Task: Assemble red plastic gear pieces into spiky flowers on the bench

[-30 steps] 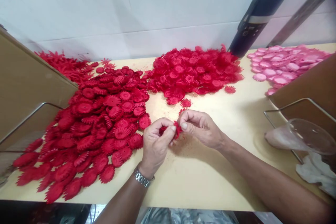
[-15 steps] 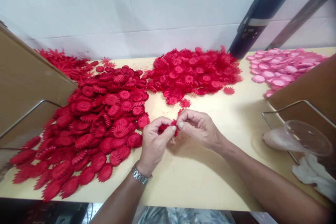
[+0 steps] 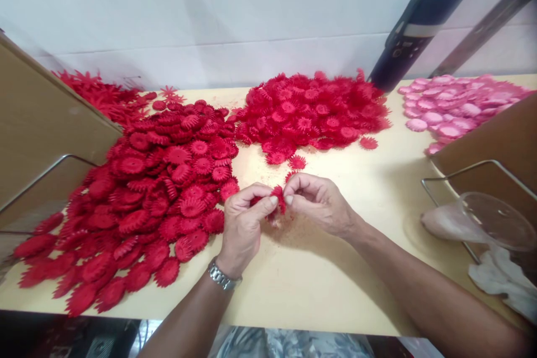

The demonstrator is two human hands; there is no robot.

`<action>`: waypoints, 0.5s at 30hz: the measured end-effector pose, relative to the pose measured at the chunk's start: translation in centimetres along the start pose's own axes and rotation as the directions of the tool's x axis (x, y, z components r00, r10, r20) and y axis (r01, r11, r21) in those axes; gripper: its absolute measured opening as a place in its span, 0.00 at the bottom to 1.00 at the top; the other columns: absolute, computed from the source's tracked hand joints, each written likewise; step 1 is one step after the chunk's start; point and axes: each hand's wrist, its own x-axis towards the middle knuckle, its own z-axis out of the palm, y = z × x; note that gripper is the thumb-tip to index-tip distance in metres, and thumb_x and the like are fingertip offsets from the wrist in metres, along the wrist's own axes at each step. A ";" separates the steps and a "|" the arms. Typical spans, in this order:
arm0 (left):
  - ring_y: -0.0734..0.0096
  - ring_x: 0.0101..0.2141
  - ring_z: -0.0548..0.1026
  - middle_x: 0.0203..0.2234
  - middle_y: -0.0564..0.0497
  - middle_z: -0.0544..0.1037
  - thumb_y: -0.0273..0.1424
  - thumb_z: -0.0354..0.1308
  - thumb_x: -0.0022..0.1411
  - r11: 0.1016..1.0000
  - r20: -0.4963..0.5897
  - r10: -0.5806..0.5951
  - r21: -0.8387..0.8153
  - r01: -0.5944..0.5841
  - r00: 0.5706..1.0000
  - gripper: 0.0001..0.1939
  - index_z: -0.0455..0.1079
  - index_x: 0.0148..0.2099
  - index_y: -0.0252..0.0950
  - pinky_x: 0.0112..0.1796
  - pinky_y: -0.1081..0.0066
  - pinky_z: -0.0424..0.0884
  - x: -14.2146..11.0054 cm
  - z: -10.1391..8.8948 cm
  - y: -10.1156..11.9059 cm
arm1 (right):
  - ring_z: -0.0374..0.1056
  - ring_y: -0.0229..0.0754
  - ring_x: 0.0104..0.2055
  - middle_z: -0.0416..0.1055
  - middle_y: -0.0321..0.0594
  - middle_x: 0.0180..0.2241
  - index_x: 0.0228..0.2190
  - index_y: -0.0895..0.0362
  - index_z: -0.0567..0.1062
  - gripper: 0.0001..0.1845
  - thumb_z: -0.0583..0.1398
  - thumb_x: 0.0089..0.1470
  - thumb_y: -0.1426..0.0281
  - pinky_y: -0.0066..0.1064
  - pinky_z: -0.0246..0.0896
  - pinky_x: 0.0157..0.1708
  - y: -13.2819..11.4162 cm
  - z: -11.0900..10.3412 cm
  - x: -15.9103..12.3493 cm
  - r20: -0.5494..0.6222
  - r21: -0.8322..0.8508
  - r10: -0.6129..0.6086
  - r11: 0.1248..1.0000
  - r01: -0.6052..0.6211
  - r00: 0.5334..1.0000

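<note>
Between my two hands is a small red fringed flower piece [image 3: 278, 197], partly hidden by my fingers. My left hand [image 3: 245, 221] grips it between thumb and curled fingers. Thumb and forefinger of my right hand [image 3: 321, 204] pinch its right edge. A large heap of dark red notched discs [image 3: 168, 190] spreads on the table to the left of my hands. Beyond them lies a second heap of thinner, brighter red notched discs [image 3: 314, 114], with a single loose disc [image 3: 297, 162] just past my right hand.
A dark blue bottle [image 3: 423, 22] leans by the white wall. Pink discs [image 3: 461, 103] lie at the back right. Brown panels [image 3: 50, 100] flank the table [image 3: 335, 291]. A clear plastic cup [image 3: 474, 218] lies tipped at the right beside crumpled white tissue [image 3: 503, 279]. Red star-shaped pieces [image 3: 96, 98] sit back left.
My left hand has shifted slightly left, and more of the red flower piece shows between my hands. My right hand stays nearly in place, still pinching. The heaps look unchanged.
</note>
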 end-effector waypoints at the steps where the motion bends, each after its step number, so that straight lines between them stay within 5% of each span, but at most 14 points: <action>1: 0.78 0.18 0.66 0.17 0.55 0.69 0.27 0.64 0.43 1.000 -0.007 -0.005 -0.007 0.005 1.000 0.03 0.72 0.24 0.34 0.16 0.77 0.62 0.0 0.0 0.0 | 0.64 0.35 0.24 0.67 0.36 0.23 0.24 0.57 0.64 0.13 0.60 0.47 0.61 0.32 0.63 0.29 0.0 0.0 0.0 0.018 0.018 0.006 1.000 -0.007 1.000; 15: 0.79 0.16 0.66 0.14 0.57 0.67 0.27 0.61 0.45 1.000 -0.070 -0.027 -0.018 0.026 0.997 0.06 0.66 0.25 0.34 0.15 0.79 0.58 0.2 -0.2 0.8 | 0.56 0.34 0.25 0.58 0.33 0.23 0.26 0.57 0.62 0.13 0.56 0.53 0.61 0.27 0.52 0.25 0.1 -1.4 0.0 0.023 -0.128 -0.136 0.982 0.138 0.990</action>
